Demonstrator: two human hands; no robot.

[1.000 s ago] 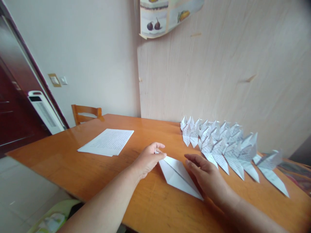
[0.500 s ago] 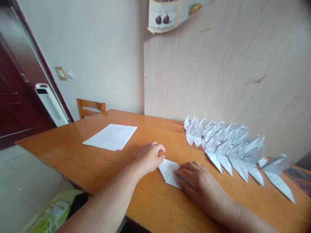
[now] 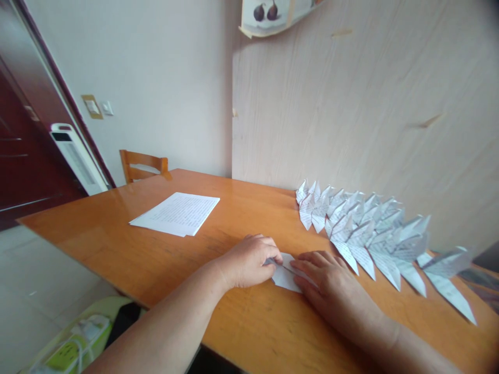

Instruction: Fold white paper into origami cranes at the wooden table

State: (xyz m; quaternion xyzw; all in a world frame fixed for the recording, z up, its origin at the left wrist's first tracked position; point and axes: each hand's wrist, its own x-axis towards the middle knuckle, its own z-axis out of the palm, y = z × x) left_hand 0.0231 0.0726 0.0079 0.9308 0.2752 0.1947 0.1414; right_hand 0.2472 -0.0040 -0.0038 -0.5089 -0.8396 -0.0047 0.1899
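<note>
A small folded sheet of white paper (image 3: 286, 279) lies on the wooden table near its front edge. My left hand (image 3: 253, 261) pinches its left end between thumb and fingers. Over the right end, my right hand (image 3: 325, 278) presses down with its fingers stretched out, hiding that part of the paper. Just beyond, to the right, several folded paper pieces (image 3: 364, 223) with pointed tips stand in rows, made of paper with writing on it. One more such folded piece (image 3: 448, 275) sits apart at the far right.
A stack of written sheets (image 3: 179, 213) rests on the left part of the table (image 3: 117, 244). Behind the table stands a wooden chair (image 3: 143, 165). Below at left, a pale green container (image 3: 42, 358) holds a power strip and cables. A pale board wall (image 3: 331, 114) rises behind.
My left hand has moved right onto the paper and closed on its left end. My right hand stays on the paper. The view has shifted slightly.
</note>
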